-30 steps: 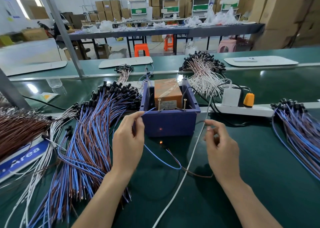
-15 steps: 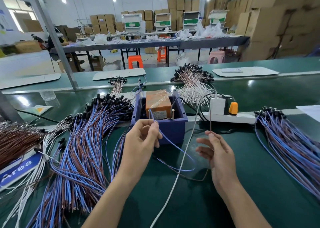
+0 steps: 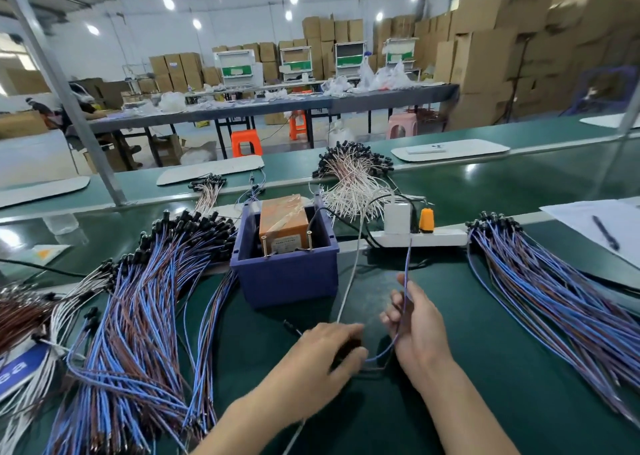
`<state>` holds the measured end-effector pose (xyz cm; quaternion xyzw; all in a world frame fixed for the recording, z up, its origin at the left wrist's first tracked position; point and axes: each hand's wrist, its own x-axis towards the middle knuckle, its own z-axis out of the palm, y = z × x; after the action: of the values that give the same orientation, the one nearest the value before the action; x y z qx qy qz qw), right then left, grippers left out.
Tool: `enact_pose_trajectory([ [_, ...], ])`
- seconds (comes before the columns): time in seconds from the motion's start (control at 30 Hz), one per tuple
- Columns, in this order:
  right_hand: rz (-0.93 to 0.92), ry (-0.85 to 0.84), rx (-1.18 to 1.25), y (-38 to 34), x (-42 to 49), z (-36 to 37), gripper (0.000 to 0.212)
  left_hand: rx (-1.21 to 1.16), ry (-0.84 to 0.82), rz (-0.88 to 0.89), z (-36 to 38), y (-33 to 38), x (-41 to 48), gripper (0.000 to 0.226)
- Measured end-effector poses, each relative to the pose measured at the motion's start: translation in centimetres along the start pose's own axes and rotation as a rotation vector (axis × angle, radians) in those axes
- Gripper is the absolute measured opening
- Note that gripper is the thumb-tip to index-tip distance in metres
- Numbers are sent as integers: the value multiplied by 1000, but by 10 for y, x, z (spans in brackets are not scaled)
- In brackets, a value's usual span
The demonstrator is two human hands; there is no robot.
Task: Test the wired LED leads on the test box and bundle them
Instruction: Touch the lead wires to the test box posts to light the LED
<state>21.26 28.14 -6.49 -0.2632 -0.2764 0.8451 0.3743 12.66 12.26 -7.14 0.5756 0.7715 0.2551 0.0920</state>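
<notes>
Your right hand (image 3: 415,326) pinches one lead (image 3: 408,264) just in front of test box (image 3: 287,274), lifted off table (image 3: 467,402), likely so it does not mix with piles (image 3: 138,298). Your left hand (image 3: 325,354) blurry, low by lead's loop; fingers: cannot tell.

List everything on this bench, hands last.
test box: one, blue with orange block, centre.
left lead pile: one, blue and brown, left of box.
right lead pile: one, blue and brown, far right.
white lead pile: one, white, behind box.
power strip: one, white, right of box.
paper: one, white, far right, under a pen.
held lead: one, blue, in right hand.
left hand: one, blurred, front centre.
right hand: one, holding the lead, front centre.
</notes>
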Motion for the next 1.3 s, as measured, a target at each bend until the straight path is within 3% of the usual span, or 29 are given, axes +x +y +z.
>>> enact_pose_trajectory([
  [0.07, 30, 2, 54, 0, 1, -1, 18, 148, -31, 98, 3, -3, -5, 49],
  [0.2, 92, 6, 230, -11, 5, -8, 21, 228, -23, 182, -1, -2, -4, 38],
  [0.43, 31, 103, 396, -37, 2, -32, 26, 387, 147, 225, -12, 8, 10, 31],
  [0.6, -24, 110, 236, -66, -18, -57, 27, 380, 222, 275, -19, 33, 53, 31],
  [0.77, -194, 141, 64, -110, -38, -80, 27, 467, 331, 489, -15, 72, 114, 21],
  [0.9, -386, 252, 15, -137, -49, -89, 24, 497, 491, 577, -11, 111, 177, 48],
  [1.0, -350, 313, 9, -139, -54, -90, 17, 517, 385, 520, 2, 141, 217, 54],
  [1.13, -99, 295, 39, -119, -60, -89, 18, 457, 52, 335, 45, 145, 222, 58],
  [1.3, -11, 234, -253, -84, -58, -75, 23, 305, -86, 320, 54, 111, 176, 55],
])
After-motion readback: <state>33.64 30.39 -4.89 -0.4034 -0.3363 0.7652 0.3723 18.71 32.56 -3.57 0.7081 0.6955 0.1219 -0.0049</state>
